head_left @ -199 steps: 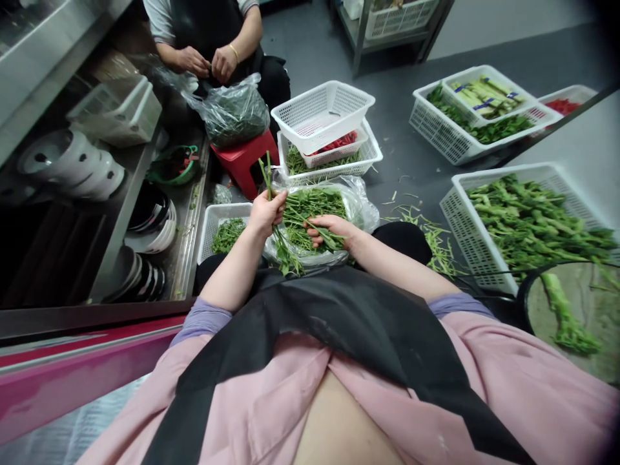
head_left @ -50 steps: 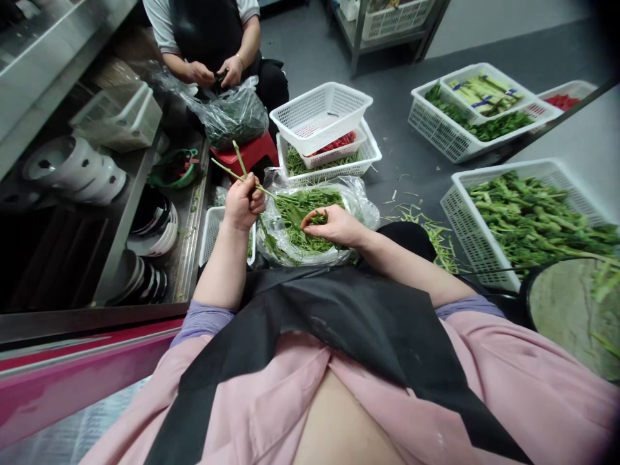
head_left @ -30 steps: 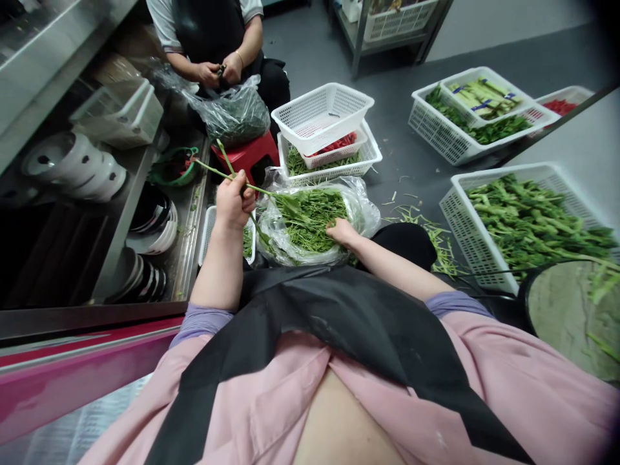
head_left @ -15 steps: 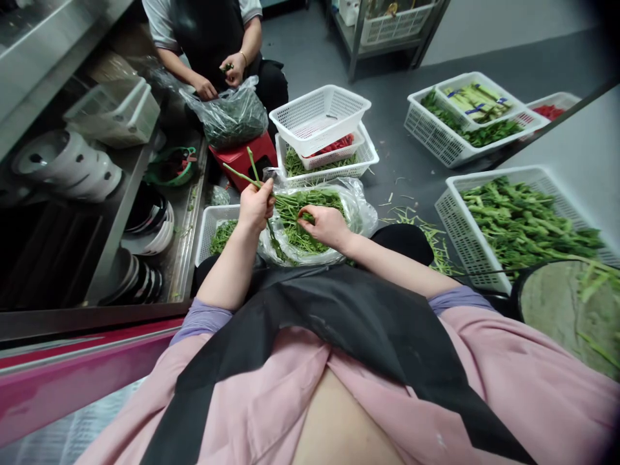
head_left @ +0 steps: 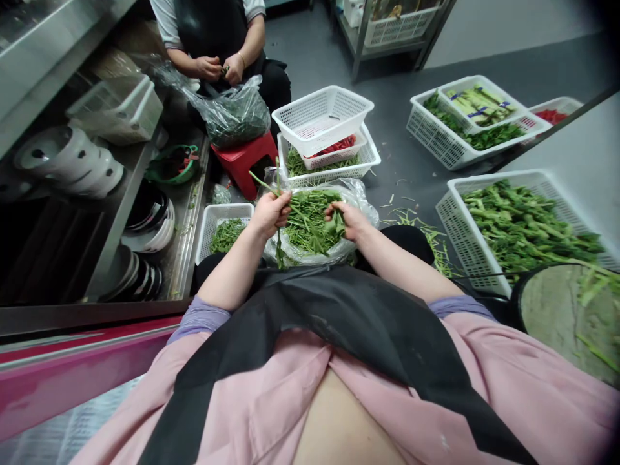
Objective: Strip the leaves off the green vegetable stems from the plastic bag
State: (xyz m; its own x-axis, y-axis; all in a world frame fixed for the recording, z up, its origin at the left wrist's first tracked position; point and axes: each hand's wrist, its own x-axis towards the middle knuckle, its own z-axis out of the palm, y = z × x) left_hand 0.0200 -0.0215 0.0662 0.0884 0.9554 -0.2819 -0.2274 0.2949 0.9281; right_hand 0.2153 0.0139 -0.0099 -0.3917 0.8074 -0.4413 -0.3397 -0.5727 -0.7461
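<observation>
Long green stems [head_left: 264, 183] are pinched in my left hand [head_left: 271, 213], their ends pointing up and left, with a leafy part hanging below the fist. My right hand [head_left: 349, 221] is closed on a green leafy piece [head_left: 335, 225]. Both hands are over a clear plastic bag [head_left: 371, 210], open at the top, with a heap of green stems and leaves [head_left: 310, 223] inside. Beside the bag on the left is a small white basket [head_left: 206, 226] of cut greens.
Opposite sits a person in a black apron [head_left: 208, 26], hands above a bag of greens [head_left: 235, 119] on a red stool [head_left: 242, 165]. White baskets [head_left: 322, 116] are stacked ahead. More vegetable baskets [head_left: 479, 236] stand right; metal shelving [head_left: 130, 213] is left.
My left hand has shifted right with the stems. My right hand has moved slightly right and up and now shows a leafy piece. The other person's hands have come together.
</observation>
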